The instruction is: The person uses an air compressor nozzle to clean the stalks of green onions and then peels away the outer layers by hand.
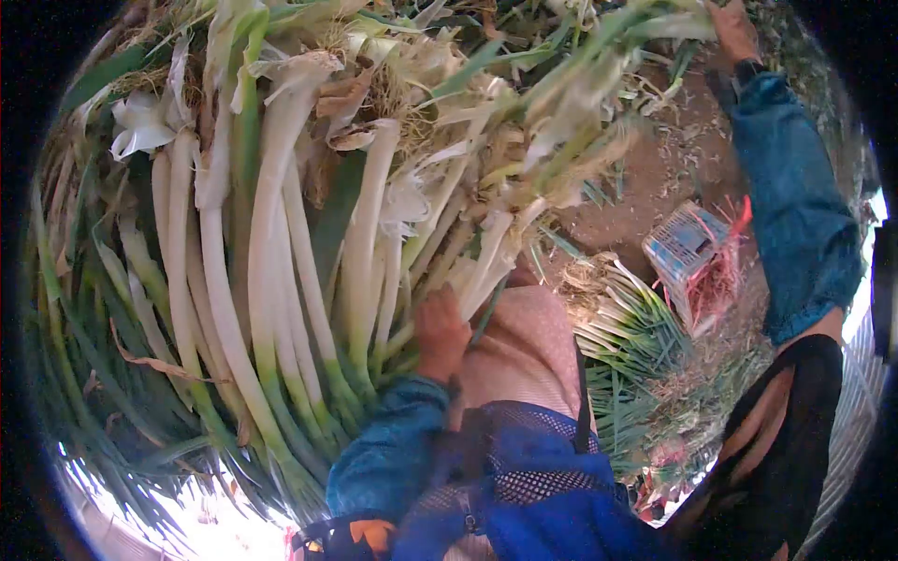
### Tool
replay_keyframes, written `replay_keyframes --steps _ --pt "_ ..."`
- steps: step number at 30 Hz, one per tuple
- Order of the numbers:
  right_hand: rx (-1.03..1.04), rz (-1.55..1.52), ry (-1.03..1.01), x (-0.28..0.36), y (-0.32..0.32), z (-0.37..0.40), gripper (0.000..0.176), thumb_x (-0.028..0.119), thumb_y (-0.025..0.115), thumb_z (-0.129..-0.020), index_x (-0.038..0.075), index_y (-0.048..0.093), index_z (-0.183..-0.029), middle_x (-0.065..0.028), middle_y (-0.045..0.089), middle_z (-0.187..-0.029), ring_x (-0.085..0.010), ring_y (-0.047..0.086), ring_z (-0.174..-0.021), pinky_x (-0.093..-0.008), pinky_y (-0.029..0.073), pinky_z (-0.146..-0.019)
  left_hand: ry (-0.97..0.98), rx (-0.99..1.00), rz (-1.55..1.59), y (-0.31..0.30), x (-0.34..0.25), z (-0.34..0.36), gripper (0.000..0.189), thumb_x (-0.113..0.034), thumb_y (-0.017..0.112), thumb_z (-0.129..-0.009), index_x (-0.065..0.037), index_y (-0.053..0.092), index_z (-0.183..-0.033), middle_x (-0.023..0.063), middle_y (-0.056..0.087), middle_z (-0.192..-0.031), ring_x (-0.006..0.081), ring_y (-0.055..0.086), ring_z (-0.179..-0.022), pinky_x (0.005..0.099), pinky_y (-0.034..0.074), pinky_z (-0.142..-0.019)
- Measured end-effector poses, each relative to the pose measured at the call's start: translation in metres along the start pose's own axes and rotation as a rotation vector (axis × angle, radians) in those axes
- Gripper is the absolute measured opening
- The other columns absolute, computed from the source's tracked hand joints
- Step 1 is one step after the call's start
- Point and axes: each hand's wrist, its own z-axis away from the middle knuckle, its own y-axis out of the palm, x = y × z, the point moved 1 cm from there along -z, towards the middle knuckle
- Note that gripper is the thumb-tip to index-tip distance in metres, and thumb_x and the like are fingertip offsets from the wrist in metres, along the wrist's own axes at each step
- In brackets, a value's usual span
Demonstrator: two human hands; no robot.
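Observation:
A large heap of long green onions (267,243) fills the left side, white stalks and roots toward the top, green leaves toward the bottom. My left hand (440,332) is at the right edge of the heap, fingers curled round a green onion stalk (486,252) beside my knee. Far out at the upper right is my right hand (736,37), closed on the end of blurred peeled outer leaves (669,26). These leaves stretch from the stalks' root ends toward that hand. Its fingertips are partly hidden at the frame's edge.
On the ground at the right lies a bundle of trimmed green onions (636,327). Beside it, a plastic basket (687,243) has red string (720,285) spilling from it. Peelings litter the brown soil (655,178). My covered leg (533,337) is between the heap and the bundle.

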Motion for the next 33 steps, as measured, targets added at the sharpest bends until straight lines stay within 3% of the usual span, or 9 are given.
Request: replay_keyframes --steps 2,6,7,10,13,21,24,30,33 --pt "-0.069 0.377 0.179 0.025 -0.013 0.024 0.069 0.045 0.050 -0.088 0.021 0.017 -0.144 -0.0169 0.031 -0.142 -0.0317 0.025 -0.134 -0.0347 0.021 -0.108 -0.034 0.036 0.065 -0.006 -0.002 -0.004 0.080 -0.027 0.073 -0.056 -0.002 0.042 -0.126 0.0168 0.049 -0.109 0.0320 0.050 -0.096 0.0426 0.041 -0.085" --pt "0.467 0.181 -0.189 0.086 0.110 0.218 0.055 0.039 0.061 -0.080 0.003 0.045 -0.119 -0.0170 0.055 -0.098 -0.0277 0.054 -0.096 -0.0373 0.042 -0.083 -0.029 0.071 0.087 -0.009 0.005 -0.009 0.080 -0.030 0.074 -0.055 -0.004 0.043 -0.124 0.0148 0.050 -0.106 0.0310 0.051 -0.094 0.0417 0.042 -0.083" --pt "0.589 0.016 -0.134 0.105 0.136 0.278 0.053 0.038 0.064 -0.078 -0.001 0.052 -0.112 -0.0170 0.061 -0.087 -0.0267 0.061 -0.086 -0.0380 0.048 -0.077 -0.034 0.071 0.100 -0.009 0.005 -0.011 0.081 -0.030 0.074 -0.054 -0.004 0.044 -0.124 0.0145 0.050 -0.105 0.0306 0.051 -0.093 0.0415 0.042 -0.083" --pt "0.762 -0.613 0.599 0.161 0.145 0.361 0.059 0.027 0.068 -0.075 0.001 0.044 -0.122 -0.0127 0.060 -0.090 -0.0199 0.060 -0.080 -0.0308 0.049 -0.069 -0.051 0.097 0.116 -0.013 0.006 -0.010 0.083 -0.031 0.075 -0.052 -0.004 0.044 -0.124 0.0137 0.050 -0.104 0.0296 0.051 -0.092 0.0408 0.042 -0.082" --pt "0.715 -0.919 0.707 0.152 0.175 0.387 0.069 0.041 0.066 -0.072 -0.004 0.042 -0.119 -0.0243 0.061 -0.095 -0.0356 0.061 -0.083 -0.0417 0.047 -0.076 -0.061 0.141 0.106 -0.014 0.008 -0.009 0.085 -0.032 0.076 -0.052 -0.004 0.043 -0.125 0.0139 0.050 -0.104 0.0297 0.051 -0.092 0.0407 0.042 -0.082" --pt "1.089 -0.573 -0.034 0.130 0.153 0.333 0.043 0.028 0.059 -0.075 0.002 0.054 -0.109 -0.0210 0.060 -0.097 -0.0366 0.058 -0.091 -0.0429 0.047 -0.076 -0.055 0.207 0.232 -0.016 0.010 -0.012 0.091 -0.029 0.078 -0.054 -0.003 0.037 -0.131 0.0172 0.050 -0.109 0.0340 0.050 -0.096 0.0437 0.041 -0.085" --pt "0.906 -0.448 -0.381 0.107 0.149 0.309 0.029 0.023 0.054 -0.077 0.003 0.057 -0.099 -0.0188 0.060 -0.086 -0.0387 0.057 -0.083 -0.0445 0.048 -0.069 -0.041 0.166 0.200 -0.016 0.009 -0.012 0.092 -0.029 0.078 -0.054 -0.003 0.036 -0.131 0.0177 0.050 -0.110 0.0337 0.051 -0.097 0.0432 0.042 -0.085" --pt "0.759 -0.032 -0.588 0.107 0.152 0.308 0.017 0.022 0.050 -0.078 0.005 0.053 -0.077 -0.0163 0.059 -0.077 -0.0351 0.059 -0.072 -0.0450 0.047 -0.057 -0.036 0.129 0.164 -0.009 0.012 -0.010 0.090 -0.031 0.078 -0.053 -0.003 0.038 -0.129 0.0171 0.051 -0.107 0.0330 0.052 -0.095 0.0420 0.044 -0.083" --pt "0.737 -0.011 -0.470 0.072 0.149 0.292 0.015 0.021 0.050 -0.078 0.007 0.054 -0.080 -0.0174 0.058 -0.072 -0.0343 0.060 -0.069 -0.0460 0.046 -0.055 -0.058 0.181 0.196 -0.012 0.011 -0.012 0.091 -0.032 0.079 -0.053 -0.003 0.039 -0.129 0.0172 0.051 -0.108 0.0331 0.052 -0.094 0.0423 0.044 -0.082"
